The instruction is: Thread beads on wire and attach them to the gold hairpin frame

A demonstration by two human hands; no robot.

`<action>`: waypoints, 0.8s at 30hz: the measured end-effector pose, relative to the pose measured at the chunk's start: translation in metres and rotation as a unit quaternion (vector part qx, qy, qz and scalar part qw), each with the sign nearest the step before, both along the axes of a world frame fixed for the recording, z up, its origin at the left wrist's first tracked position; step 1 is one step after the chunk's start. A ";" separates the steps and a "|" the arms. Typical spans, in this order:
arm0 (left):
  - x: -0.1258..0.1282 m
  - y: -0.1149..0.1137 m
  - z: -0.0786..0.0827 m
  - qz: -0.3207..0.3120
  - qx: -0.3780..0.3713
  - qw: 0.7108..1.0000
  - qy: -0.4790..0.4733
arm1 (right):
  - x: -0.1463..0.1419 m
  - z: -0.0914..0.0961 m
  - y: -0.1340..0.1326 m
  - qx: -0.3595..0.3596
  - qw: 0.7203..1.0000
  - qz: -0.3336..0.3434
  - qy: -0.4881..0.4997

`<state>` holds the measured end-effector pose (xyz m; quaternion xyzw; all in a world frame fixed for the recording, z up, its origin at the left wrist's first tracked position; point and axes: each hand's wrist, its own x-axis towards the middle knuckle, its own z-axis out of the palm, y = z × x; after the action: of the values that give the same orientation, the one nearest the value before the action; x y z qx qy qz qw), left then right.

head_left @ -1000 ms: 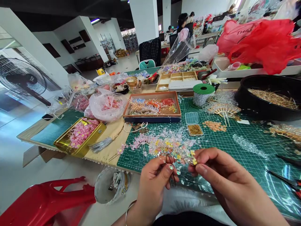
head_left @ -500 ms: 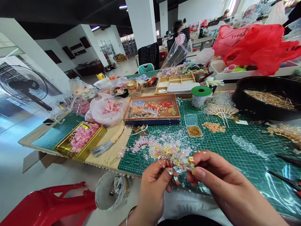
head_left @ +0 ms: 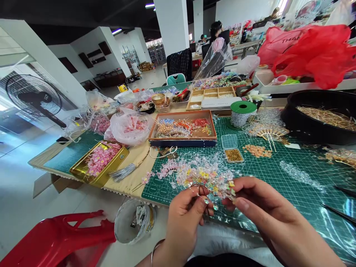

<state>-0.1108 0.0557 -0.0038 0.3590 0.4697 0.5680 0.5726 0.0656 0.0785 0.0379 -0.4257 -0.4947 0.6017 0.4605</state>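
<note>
A beaded flower hairpiece with clear, pink and yellow petals is held just above the near edge of the green cutting mat. My left hand is closed around its wire base, with dark prongs showing below the fingers. Thumb and forefinger of my right hand pinch the right end of the flower cluster. Round shiny beads dangle on thin wire between the hands. Beyond it lie scattered clear beads and a pink flower sprig, partly behind the hairpiece.
A small box of gold beads and peach petals lie ahead. Further back are a shallow box of beaded stems and a green spool. Tweezers rest at right; a gold tin of pink flowers at left.
The whole view has shifted slightly, so things sit further right. Both hands keep their hold on the hairpiece, whose right end appears turned a little; the dangling beads have swung slightly apart.
</note>
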 end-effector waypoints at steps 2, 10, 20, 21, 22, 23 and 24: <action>0.000 0.000 0.004 0.006 -0.005 1.000 0.028 | 0.002 -0.002 0.002 -0.012 1.000 -0.021 -0.010; 0.000 -0.001 0.012 -0.002 0.010 0.995 0.102 | 0.005 -0.007 0.012 -0.030 0.999 0.005 -0.035; 0.002 0.002 -0.003 -0.025 -0.025 0.998 -0.049 | 0.001 -0.005 0.003 -0.041 0.997 0.024 0.064; 0.003 0.002 -0.003 -0.024 -0.032 0.997 -0.065 | 0.000 -0.006 0.002 -0.035 0.996 0.029 0.072; 0.004 0.003 -0.003 -0.024 -0.038 0.996 -0.081 | -0.001 -0.006 0.001 -0.032 0.996 0.034 0.077; 0.005 0.003 -0.003 -0.026 -0.042 0.994 -0.096 | -0.002 -0.006 0.000 -0.029 0.996 0.042 0.080; 0.006 0.004 -0.002 -0.028 -0.046 0.993 -0.110 | -0.002 -0.006 -0.001 -0.028 0.995 0.048 0.080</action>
<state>-0.1047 0.0594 -0.0061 0.2812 0.4191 0.5656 0.6522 0.0632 0.0778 0.0318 -0.3644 -0.4590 0.6691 0.4570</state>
